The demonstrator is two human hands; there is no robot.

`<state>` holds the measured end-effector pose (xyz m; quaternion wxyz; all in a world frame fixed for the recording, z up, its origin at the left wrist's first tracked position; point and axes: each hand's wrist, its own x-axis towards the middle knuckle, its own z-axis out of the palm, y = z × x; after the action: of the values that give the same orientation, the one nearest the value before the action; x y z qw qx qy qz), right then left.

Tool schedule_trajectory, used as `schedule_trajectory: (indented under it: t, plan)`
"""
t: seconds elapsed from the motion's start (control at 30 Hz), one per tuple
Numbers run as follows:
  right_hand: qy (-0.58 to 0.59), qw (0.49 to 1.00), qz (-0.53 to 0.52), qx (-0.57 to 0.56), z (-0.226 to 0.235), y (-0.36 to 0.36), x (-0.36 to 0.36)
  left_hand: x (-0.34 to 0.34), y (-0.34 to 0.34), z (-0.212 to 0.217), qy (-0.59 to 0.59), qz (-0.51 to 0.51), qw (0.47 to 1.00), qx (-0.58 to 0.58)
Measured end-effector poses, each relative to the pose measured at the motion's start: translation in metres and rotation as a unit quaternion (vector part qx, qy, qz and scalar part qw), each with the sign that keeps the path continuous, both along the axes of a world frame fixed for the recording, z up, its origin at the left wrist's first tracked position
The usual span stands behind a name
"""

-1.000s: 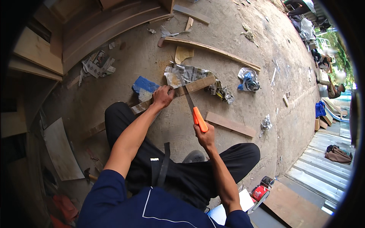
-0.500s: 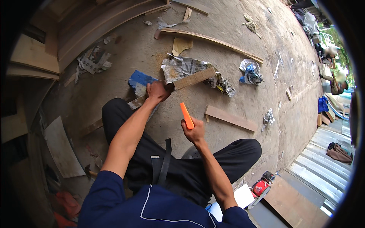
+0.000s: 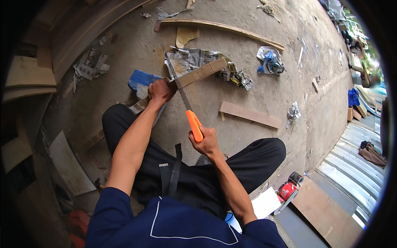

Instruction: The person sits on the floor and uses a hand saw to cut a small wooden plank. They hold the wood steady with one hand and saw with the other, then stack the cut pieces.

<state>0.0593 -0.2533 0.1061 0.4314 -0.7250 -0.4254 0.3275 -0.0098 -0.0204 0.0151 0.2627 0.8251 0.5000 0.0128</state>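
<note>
On my right hand (image 3: 204, 140) the fingers are wrapped tight round the orange handle of a handsaw (image 3: 194, 124); my left hand (image 3: 160, 91) is folded over the wooden plank (image 3: 202, 73), its far fingertips hidden from me. The plank slants across the centre of the frame, and the saw blade crosses it just right of my left hand, the tip reaching over the newspaper (image 3: 192, 58) beyond.

For writing, I see dense print on the newspaper and pale lettering on a red round object (image 3: 287, 191) at lower right; more printed paper (image 3: 91, 65) lies at upper left.

Around my work I read these edges: a blue-and-grey block (image 3: 142, 80) just beside my left hand, a long wooden strip (image 3: 223, 29) across the top, a short board (image 3: 251, 115) right of centre. Concrete floor (image 3: 256, 91) runs between plank and board; on the right it stretches to the corrugated metal sheets (image 3: 351, 169). My knees flank the handle's near side.
</note>
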Motion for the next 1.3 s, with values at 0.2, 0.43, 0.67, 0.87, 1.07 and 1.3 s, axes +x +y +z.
schedule_trajectory:
  t: [0.2, 0.43, 0.67, 0.87, 1.07, 1.3]
  plan:
    - [-0.011, 1.0, 0.007, 0.003, -0.003, -0.01, 0.002, 0.0, 0.001, 0.007, 0.016, 0.006, 1.0, -0.017]
    - [-0.003, 1.0, 0.0, -0.006, -0.005, -0.012, 0.002, 0.002, 0.001, -0.001, 0.036, 0.016, 0.999, -0.017]
    - [0.032, 0.999, -0.01, -0.022, 0.007, -0.034, 0.0, 0.002, 0.003, -0.01, 0.03, 0.023, 0.999, -0.015]
    - [0.049, 0.995, 0.002, -0.082, 0.033, -0.069, -0.002, 0.002, 0.001, -0.011, 0.023, 0.02, 0.999, -0.008]
    - [0.025, 0.999, -0.034, -0.031, 0.063, -0.086, 0.005, -0.005, 0.003, -0.014, -0.042, 0.031, 0.999, -0.004]
    - [-0.003, 0.996, -0.07, -0.056, 0.05, -0.065, 0.016, -0.001, -0.001, 0.003, -0.02, -0.042, 0.999, -0.019]
